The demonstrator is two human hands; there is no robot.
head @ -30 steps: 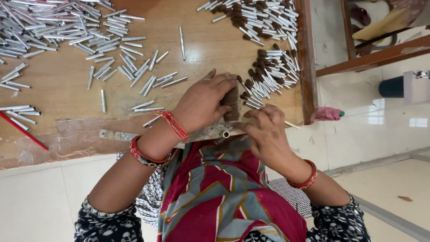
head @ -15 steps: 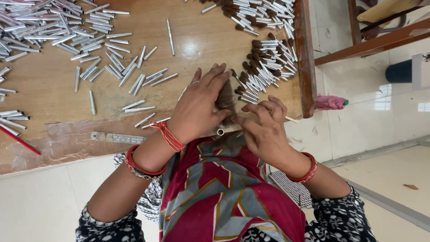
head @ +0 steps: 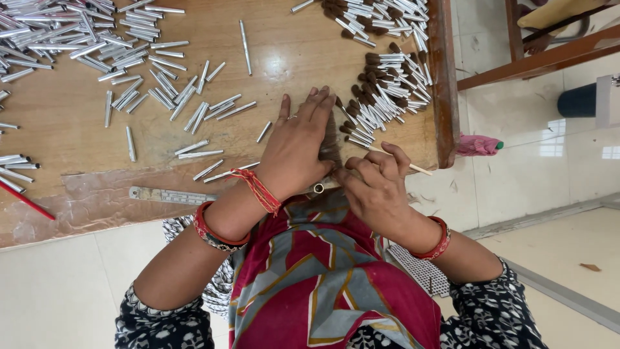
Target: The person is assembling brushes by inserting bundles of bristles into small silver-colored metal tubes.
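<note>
Pressing down near the table edge, the left hand [head: 298,147] now lies flat with its fingers spread, covering a small brown tuft of hair [head: 330,143] on the wooden table [head: 64,123]. Just below it, at the near edge, a short metal tube [head: 318,188] shows its round open end between the two hands. The right hand [head: 376,187] is closed in a pinch around a thin wooden stick [head: 413,168], which points to the right, and its fingertips meet the left hand beside the tube. I judge that the hair is being gathered for the tube, but whether it is already inside cannot be seen.

Compared with one second ago, the left hand has opened out and moved a little farther over the table; before, it was curled over the work. The camera has also tilted, so the table takes more of the picture now. The right hand keeps the same grip on the stick.

A metal ruler [head: 169,196] lies to the left along the near edge, and a red pencil [head: 26,200] at the far left. Farther, loose empty tubes [head: 187,97] are scattered on the left, and on the far right lies a pile of tubes with brown tips [head: 381,90].
</note>
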